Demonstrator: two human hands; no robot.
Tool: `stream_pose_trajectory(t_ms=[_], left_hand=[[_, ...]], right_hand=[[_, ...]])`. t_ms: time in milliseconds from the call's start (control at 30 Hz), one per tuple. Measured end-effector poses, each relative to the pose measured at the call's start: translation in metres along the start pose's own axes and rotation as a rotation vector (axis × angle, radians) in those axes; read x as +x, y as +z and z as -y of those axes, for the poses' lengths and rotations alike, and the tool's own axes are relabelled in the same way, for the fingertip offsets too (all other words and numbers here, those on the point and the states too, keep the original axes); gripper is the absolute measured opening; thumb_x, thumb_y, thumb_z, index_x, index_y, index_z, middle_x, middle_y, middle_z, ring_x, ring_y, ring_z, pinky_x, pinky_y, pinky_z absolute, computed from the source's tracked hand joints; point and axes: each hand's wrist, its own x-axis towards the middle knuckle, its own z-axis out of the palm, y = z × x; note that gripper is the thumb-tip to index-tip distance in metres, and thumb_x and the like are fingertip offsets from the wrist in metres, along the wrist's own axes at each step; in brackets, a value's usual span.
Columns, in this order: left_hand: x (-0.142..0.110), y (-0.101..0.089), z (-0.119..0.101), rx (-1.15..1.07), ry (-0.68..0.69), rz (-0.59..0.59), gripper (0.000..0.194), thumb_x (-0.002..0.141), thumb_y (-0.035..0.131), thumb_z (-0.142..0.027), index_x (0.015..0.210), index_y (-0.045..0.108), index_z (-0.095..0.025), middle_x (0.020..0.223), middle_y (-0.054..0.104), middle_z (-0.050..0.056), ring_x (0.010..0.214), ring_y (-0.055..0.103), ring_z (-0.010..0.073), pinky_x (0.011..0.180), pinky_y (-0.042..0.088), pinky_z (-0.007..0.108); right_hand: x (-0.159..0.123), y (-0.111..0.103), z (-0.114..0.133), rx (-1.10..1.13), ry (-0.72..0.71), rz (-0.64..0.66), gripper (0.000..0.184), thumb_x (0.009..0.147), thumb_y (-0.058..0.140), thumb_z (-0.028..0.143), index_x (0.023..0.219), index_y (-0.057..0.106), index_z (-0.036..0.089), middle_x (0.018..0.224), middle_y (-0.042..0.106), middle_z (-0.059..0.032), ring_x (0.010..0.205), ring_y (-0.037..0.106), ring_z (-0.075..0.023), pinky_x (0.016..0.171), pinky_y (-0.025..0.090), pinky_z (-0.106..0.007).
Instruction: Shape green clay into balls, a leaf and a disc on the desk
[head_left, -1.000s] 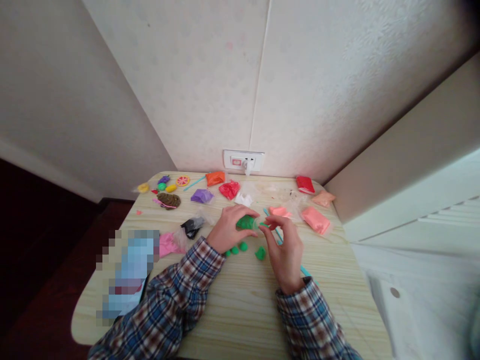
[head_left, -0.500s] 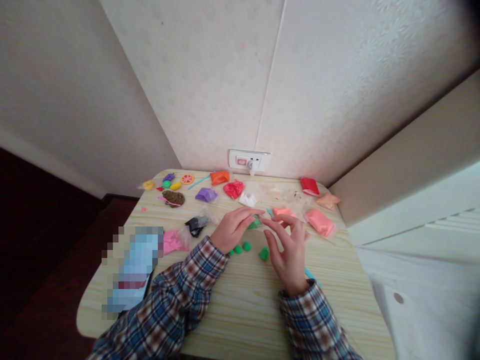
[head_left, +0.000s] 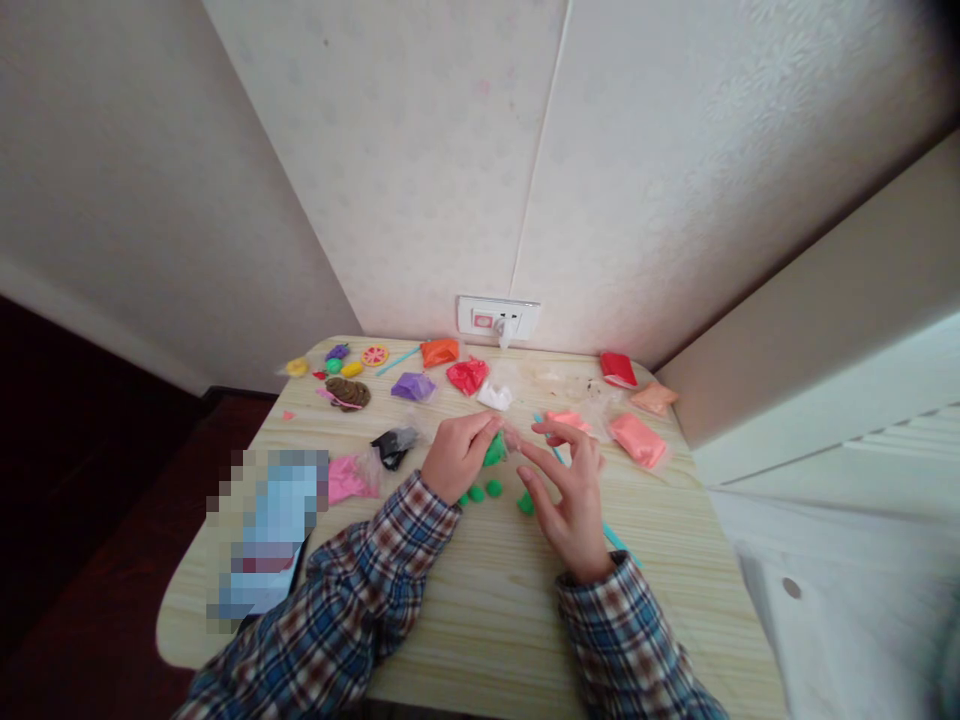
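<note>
Head view: left hand [head_left: 454,455] clamped on a green packet [head_left: 493,450], right hand [head_left: 574,505] spread beside it

From my end of the feed, I see the left fingers together, gripping the thin plastic packet with green material in it. The packet sits at the left fingertips, between the two hands. On the right hand I read the fingers as apart, thumb and forefinger pointing toward the packet's clear plastic end; I can't tell whether a fingertip touches it.

Just below the left fingers, small green balls [head_left: 493,488] lie on the table [head_left: 480,620], partly hidden by the hand. A larger green lump [head_left: 526,503] rests next to the right thumb. A turquoise stick [head_left: 621,545] pokes out to the right of the right hand.

Beyond the left fingertips I have a white packet [head_left: 495,396], with a red packet [head_left: 468,376] touching or close to it. Left of that hand lie a black packet [head_left: 392,449] and a pink packet [head_left: 352,478]. Past the right fingers, on their right, I make out a salmon packet [head_left: 637,440].
</note>
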Motion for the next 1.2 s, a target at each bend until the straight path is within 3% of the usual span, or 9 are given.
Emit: stream_pose_trajectory(t_ms=[100, 200, 300, 433, 533, 667, 767, 1000, 1200], left_hand=[[-0.001, 0.002, -0.002, 0.088, -0.034, -0.05, 0.036, 0.094, 0.032, -0.03, 0.072, 0.058, -0.017, 0.066, 0.062, 0.003, 0.063, 0.058, 0.0157, 0.063, 0.041, 0.027], [-0.002, 0.004, -0.005, 0.093, -0.03, -0.053, 0.032, 0.094, 0.03, -0.028, 0.076, 0.055, -0.017, 0.068, 0.059, 0.003, 0.065, 0.056, 0.0151, 0.064, 0.04, 0.026], [-0.002, 0.003, -0.004, -0.006, -0.003, -0.014, 0.027, 0.093, 0.034, -0.03, 0.079, 0.052, -0.017, 0.07, 0.057, 0.002, 0.067, 0.055, 0.0144, 0.065, 0.04, 0.025], [-0.001, -0.003, -0.002, -0.261, -0.023, 0.11, 0.025, 0.09, 0.043, -0.037, 0.079, 0.053, -0.017, 0.072, 0.057, 0.0, 0.068, 0.054, 0.0132, 0.063, 0.042, 0.023], [-0.003, -0.006, -0.003, -0.234, -0.016, 0.11, 0.024, 0.087, 0.048, -0.034, 0.072, 0.053, -0.016, 0.066, 0.053, -0.001, 0.065, 0.052, 0.0124, 0.061, 0.041, 0.022], [-0.005, -0.006, -0.008, -0.1, 0.049, 0.047, 0.026, 0.087, 0.046, -0.03, 0.065, 0.049, -0.017, 0.058, 0.046, -0.004, 0.057, 0.046, 0.0107, 0.057, 0.036, 0.022], [-0.006, -0.004, -0.008, -0.104, 0.058, 0.081, 0.025, 0.087, 0.046, -0.029, 0.066, 0.051, -0.017, 0.059, 0.048, -0.003, 0.058, 0.047, 0.0109, 0.057, 0.037, 0.022], [-0.004, -0.006, -0.007, -0.444, -0.112, 0.278, 0.019, 0.076, 0.06, -0.033, 0.073, 0.059, -0.014, 0.069, 0.059, 0.002, 0.064, 0.054, 0.0135, 0.059, 0.044, 0.024], [-0.003, -0.01, -0.016, -0.184, 0.0, 0.163, 0.013, 0.074, 0.06, -0.021, 0.063, 0.059, -0.015, 0.062, 0.061, 0.001, 0.064, 0.057, 0.0139, 0.066, 0.047, 0.026]], right_hand=[[0.0, 0.003, -0.002, 0.084, 0.098, -0.067, 0.026, 0.087, 0.055, 0.033, 0.112, 0.054, 0.024, 0.109, 0.053, -0.0062, 0.098, 0.05, -0.0231, 0.084, 0.034, -0.041], [0.001, 0.005, -0.002, 0.133, 0.18, -0.024, 0.018, 0.087, 0.054, 0.036, 0.096, 0.053, 0.02, 0.089, 0.057, -0.0028, 0.086, 0.053, -0.0206, 0.081, 0.033, -0.039], [0.003, 0.004, 0.0, 0.168, 0.173, 0.056, 0.021, 0.093, 0.044, 0.029, 0.076, 0.053, 0.02, 0.075, 0.056, 0.0006, 0.077, 0.053, -0.0173, 0.076, 0.032, -0.035], [0.005, -0.002, 0.005, 0.205, 0.154, 0.042, 0.027, 0.093, 0.043, 0.022, 0.066, 0.051, 0.02, 0.067, 0.054, 0.0021, 0.07, 0.051, -0.0152, 0.073, 0.031, -0.033], [0.004, -0.004, 0.007, 0.169, 0.137, 0.023, 0.03, 0.092, 0.041, 0.022, 0.062, 0.046, 0.02, 0.064, 0.05, 0.0025, 0.067, 0.048, -0.0148, 0.073, 0.03, -0.034], [0.003, -0.005, 0.007, 0.16, 0.145, 0.045, 0.03, 0.092, 0.038, 0.026, 0.063, 0.045, 0.02, 0.064, 0.049, 0.0026, 0.067, 0.047, -0.015, 0.073, 0.03, -0.034], [0.003, -0.006, 0.006, 0.256, 0.179, 0.099, 0.025, 0.092, 0.042, 0.03, 0.069, 0.047, 0.02, 0.064, 0.05, 0.003, 0.066, 0.047, -0.0147, 0.069, 0.033, -0.032], [0.001, -0.007, 0.006, 0.419, 0.21, 0.113, 0.027, 0.091, 0.046, 0.029, 0.065, 0.046, 0.02, 0.061, 0.045, 0.0035, 0.061, 0.043, -0.0128, 0.059, 0.034, -0.028], [0.004, -0.007, 0.008, 0.372, 0.198, 0.157, 0.027, 0.09, 0.046, 0.03, 0.065, 0.047, 0.02, 0.06, 0.046, 0.0036, 0.06, 0.043, -0.0123, 0.059, 0.035, -0.028]])
